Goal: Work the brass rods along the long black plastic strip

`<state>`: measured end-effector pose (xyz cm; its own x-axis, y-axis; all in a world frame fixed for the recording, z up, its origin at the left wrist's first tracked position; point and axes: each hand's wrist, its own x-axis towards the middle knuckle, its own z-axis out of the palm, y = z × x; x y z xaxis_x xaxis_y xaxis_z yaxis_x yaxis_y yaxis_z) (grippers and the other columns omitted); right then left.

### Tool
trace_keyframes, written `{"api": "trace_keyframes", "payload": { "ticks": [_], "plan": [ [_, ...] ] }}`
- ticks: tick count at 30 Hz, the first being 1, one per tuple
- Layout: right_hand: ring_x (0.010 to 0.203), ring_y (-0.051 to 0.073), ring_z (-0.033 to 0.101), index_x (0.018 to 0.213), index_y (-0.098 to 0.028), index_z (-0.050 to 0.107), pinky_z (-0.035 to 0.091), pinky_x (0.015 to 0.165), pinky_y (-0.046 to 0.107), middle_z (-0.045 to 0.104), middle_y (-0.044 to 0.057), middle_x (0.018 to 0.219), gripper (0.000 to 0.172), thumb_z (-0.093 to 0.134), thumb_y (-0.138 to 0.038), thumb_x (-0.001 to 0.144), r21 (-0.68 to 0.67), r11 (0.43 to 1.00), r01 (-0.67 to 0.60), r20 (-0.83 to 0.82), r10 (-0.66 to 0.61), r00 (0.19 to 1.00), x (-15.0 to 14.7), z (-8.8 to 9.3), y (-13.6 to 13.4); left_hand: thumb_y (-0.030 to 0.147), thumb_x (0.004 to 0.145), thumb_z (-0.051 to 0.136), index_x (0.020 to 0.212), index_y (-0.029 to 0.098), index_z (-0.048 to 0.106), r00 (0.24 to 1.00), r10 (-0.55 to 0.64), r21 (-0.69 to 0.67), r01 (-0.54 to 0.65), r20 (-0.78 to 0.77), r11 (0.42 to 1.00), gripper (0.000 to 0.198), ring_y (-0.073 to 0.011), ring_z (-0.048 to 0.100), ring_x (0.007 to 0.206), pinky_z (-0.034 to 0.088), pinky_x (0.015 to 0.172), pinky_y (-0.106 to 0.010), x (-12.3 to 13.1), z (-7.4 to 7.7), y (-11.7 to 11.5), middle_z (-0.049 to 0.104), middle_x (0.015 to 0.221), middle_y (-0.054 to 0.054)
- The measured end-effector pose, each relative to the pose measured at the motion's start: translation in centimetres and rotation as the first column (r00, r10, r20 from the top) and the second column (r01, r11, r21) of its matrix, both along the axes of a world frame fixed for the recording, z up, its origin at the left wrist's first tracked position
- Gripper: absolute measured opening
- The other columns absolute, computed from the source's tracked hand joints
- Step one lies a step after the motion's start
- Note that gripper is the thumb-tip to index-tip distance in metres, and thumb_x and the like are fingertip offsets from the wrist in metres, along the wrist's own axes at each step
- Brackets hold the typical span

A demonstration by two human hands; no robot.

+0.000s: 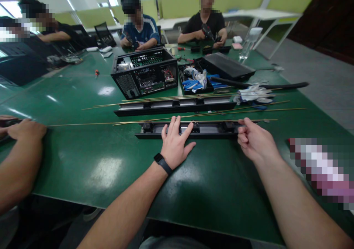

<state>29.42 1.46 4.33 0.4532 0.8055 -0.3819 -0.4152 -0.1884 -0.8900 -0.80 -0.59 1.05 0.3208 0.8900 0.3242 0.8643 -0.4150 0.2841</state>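
My left hand (174, 149), with a black watch at its wrist, lies with fingers spread over the middle of a black metal rail (210, 135). Dark blocks sit inside the rail's channel. At the rail's right end, my right hand (256, 140) is closed in a pinch; a thin brass-coloured rod (83, 124) runs along the far edge to its fingertips. The exact grip is partly hidden by the fingers. More thin rods (276, 109) lie just behind. Farther back is a second black rail (177, 107), parallel to the first.
At left, a co-worker's hand (26, 129) is by the rod's other end. An open black computer case (146, 74), a box of gloves (196, 79), loose gloves (254, 94) and a black tube (279, 86) stand or lie behind. Across the table (69, 157), people handle tools.
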Motion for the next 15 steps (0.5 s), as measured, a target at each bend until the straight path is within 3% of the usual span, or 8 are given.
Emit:
{"api": "trace_keyframes", "payload": {
  "ticks": [8,15],
  "plan": [
    [0.039,0.006,0.044,0.104,-0.025,0.07,0.026,0.031,0.015,0.062,-0.008,0.068,0.027,0.078,-0.037,0.126,-0.023,0.999,0.033,-0.032,-0.034,0.999,-0.34,0.84,-0.2,0.042,0.112,0.093,0.184,0.04,0.068,1.0,-0.001,0.004,0.001,0.003,1.0,0.077,-0.0503,0.035,0.194,0.035,0.15,-0.08,-0.03,-0.09,-0.04,0.043,0.206,-0.022],
    [0.039,0.006,0.043,0.105,-0.026,0.071,0.029,0.032,0.014,0.059,-0.01,0.067,0.023,0.087,-0.034,0.12,-0.005,1.0,0.022,-0.03,-0.022,0.999,-0.19,0.55,-0.16,0.041,0.11,0.095,0.183,0.038,0.07,1.0,0.0,0.001,0.0,0.006,1.0,0.077,-0.0504,0.037,0.194,0.036,0.149,-0.08,0.03,0.12,-0.04,0.044,0.205,-0.024]
  ]
}}
